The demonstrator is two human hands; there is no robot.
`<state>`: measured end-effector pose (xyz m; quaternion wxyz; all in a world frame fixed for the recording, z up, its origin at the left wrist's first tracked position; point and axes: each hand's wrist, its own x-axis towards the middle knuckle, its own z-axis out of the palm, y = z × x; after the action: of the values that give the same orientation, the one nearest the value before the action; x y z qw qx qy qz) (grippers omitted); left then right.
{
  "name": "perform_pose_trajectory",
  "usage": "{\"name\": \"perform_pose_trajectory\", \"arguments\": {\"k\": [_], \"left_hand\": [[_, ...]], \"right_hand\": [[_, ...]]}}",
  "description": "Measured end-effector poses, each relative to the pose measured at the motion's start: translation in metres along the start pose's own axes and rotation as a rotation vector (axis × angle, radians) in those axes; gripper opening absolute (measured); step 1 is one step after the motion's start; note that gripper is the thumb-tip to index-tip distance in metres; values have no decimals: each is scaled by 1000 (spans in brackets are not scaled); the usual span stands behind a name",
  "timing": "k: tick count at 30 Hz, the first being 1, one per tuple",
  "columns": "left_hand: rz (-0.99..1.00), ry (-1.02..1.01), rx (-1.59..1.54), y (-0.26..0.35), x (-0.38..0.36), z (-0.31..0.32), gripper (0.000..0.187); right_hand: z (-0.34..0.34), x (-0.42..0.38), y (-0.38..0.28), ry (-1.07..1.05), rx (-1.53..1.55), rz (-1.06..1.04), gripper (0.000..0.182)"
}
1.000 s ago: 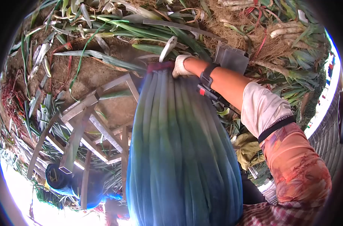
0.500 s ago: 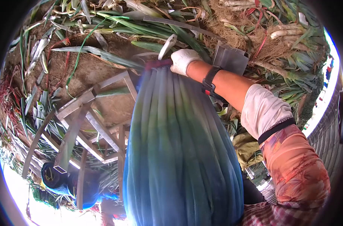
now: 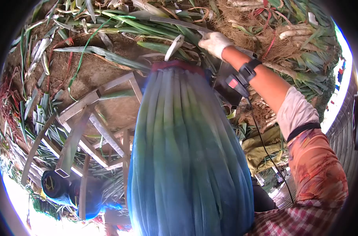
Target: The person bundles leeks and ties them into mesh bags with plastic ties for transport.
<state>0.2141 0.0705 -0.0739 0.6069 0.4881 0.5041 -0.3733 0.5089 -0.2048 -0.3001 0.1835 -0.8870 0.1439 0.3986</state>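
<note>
A blue mesh bag (image 3: 190, 157) packed with long green onions fills the middle of the view, its gathered folds running down toward me. Its dark red hem (image 3: 177, 65) lies at the far end, and a pale stalk (image 3: 174, 47) sticks up just beyond it. My right hand (image 3: 215, 44), in a white glove, is beyond the hem to the right. Its fingers look curled over the right end of a long flat metal strip (image 3: 179, 24), which they partly hide. My left hand is out of view.
A metal frame (image 3: 90, 129) stands left of the bag, with a blue roll (image 3: 55, 185) below it. Loose leaves and green onions (image 3: 139, 27) litter the soil. Rooted bundles (image 3: 301, 35) lie at upper right; a yellowish sack (image 3: 265, 149) sits right of the bag.
My right hand has let go of the bag's hem and moved up and right to the metal strip. The hem now lies spread wider. A cable from the wrist device has come into view.
</note>
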Motion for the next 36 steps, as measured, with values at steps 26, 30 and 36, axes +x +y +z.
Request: {"name": "perform_pose_trajectory", "arguments": {"k": [26, 30, 36], "left_hand": [[-252, -343, -430, 64, -137, 72, 53], [-310, -366, -473, 65, -150, 85, 54], [-366, -427, -533, 69, -176, 99, 55]], "right_hand": [[-76, -410, -36, -137, 448, -799, 80], [-80, -435, -35, -211, 494, -885, 81], [-116, -456, -29, -57, 423, -777, 76]]}}
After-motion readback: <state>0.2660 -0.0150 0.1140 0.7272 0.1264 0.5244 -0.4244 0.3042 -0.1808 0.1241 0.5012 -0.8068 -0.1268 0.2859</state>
